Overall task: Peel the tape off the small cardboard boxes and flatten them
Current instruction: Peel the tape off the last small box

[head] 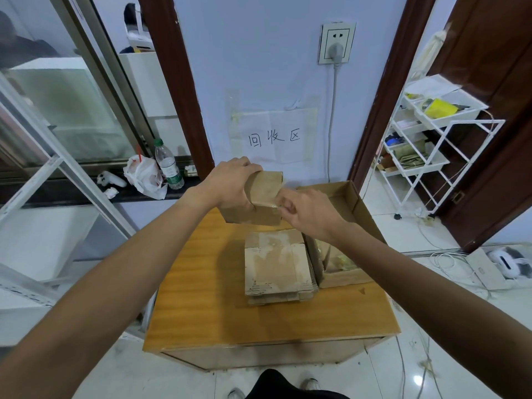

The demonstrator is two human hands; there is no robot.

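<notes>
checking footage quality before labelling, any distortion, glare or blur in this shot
Head view: wide-angle lens bends the door frames outward; a glare spot sits on the floor tiles lower right; even light, soft shadow on the table under the small box; left hand and right hand gripping it look slightly soft.

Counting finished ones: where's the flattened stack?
The flattened stack lies on the table, head view centre, beside the open carton on its right, below the held box.
</notes>
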